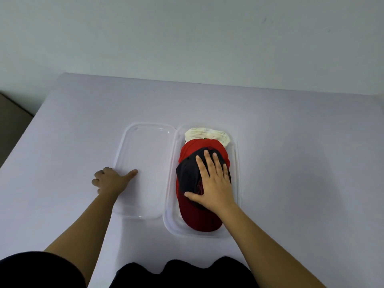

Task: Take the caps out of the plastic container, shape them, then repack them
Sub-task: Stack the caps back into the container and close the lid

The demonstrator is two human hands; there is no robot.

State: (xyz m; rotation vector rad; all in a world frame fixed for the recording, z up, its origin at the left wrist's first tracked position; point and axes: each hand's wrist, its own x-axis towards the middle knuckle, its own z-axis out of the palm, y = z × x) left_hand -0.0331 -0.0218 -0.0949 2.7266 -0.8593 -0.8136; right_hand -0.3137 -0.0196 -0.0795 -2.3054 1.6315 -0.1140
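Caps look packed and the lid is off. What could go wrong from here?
The right hand presses flat on the dark cap atop the stacked caps in the plastic container; released, the stack may spring up and block the lid. The left hand holds that clear lid by one edge only; it could flex or slip when lifted.

No text is legible on caps (199, 219) or container (233, 154).

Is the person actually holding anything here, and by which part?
The left hand seems to pinch the clear lid at its near left rim. The right hand grips nothing; it lies flat on the black cap.
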